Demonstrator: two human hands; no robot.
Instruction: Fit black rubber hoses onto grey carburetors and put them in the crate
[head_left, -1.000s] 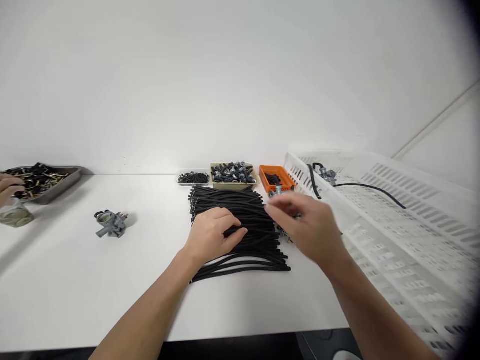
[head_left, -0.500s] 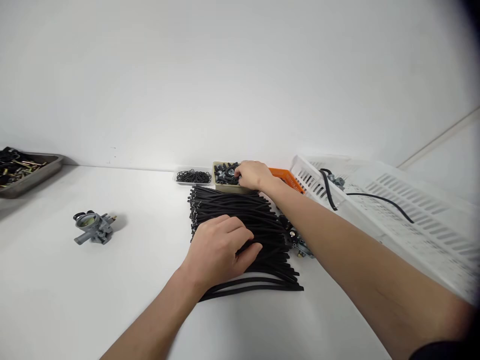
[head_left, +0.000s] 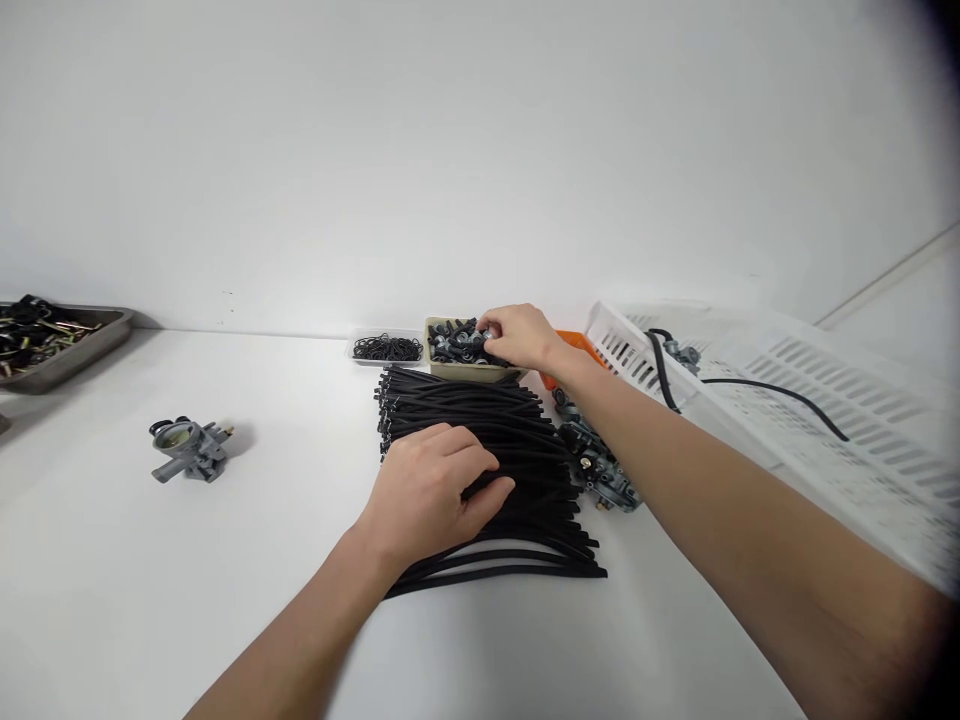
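Two hands here: the right hand (head_left: 519, 336) reaches into one beige tray (head_left: 469, 373) of small black-and-gray parts (head_left: 454, 346); whether its grip pinches any can't be told. The left hand (head_left: 431, 490), thumb and fingers apart, arches over many slim black hoses (head_left: 529, 435). One gray metal carburetor (head_left: 195, 452) sits leftward, wide white tabletop (head_left: 300, 430) between.
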